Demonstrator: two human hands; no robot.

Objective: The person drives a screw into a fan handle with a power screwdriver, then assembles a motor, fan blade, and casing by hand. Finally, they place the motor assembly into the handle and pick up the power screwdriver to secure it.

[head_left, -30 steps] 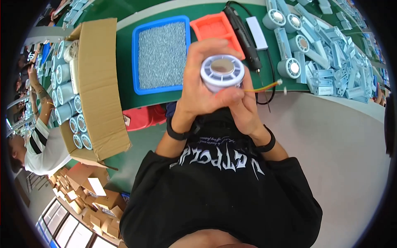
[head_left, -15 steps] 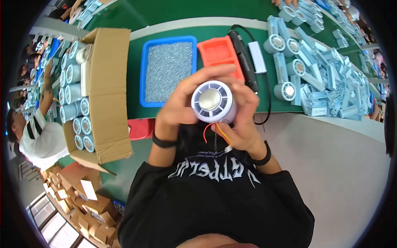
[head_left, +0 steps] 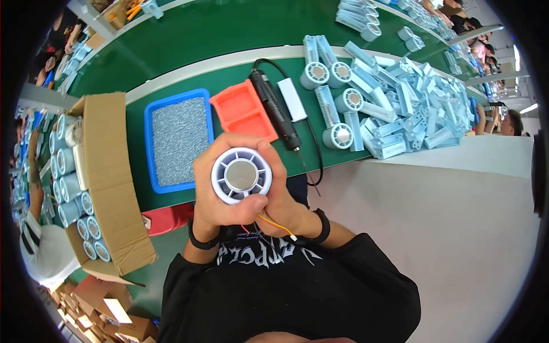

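A round, pale lavender fan head (head_left: 241, 175) with a silver disc in its spoked face is gripped in front of my chest, the face turned up. My left hand (head_left: 207, 197) wraps its left and far sides, the thumb pressed at the near rim. Closed around its right side and lower part is my right hand (head_left: 284, 212). Thin yellow and red wires (head_left: 273, 224) with a small white plug hang out below, beside the right hand. The lower body of the fan head is hidden by my fingers.
Beyond my hands are a blue tray (head_left: 150, 134) of small metal screws, a red divided tray (head_left: 243, 110) and a black electric screwdriver (head_left: 274, 108). Pale blue handle shells (head_left: 409, 106) are heaped at the right. A cardboard box (head_left: 111, 183) of fan heads stands left.
The fan head has moved left and nearer to me in the view, which has itself shifted. My left hand has closed in around it, with its thumb on the rim.
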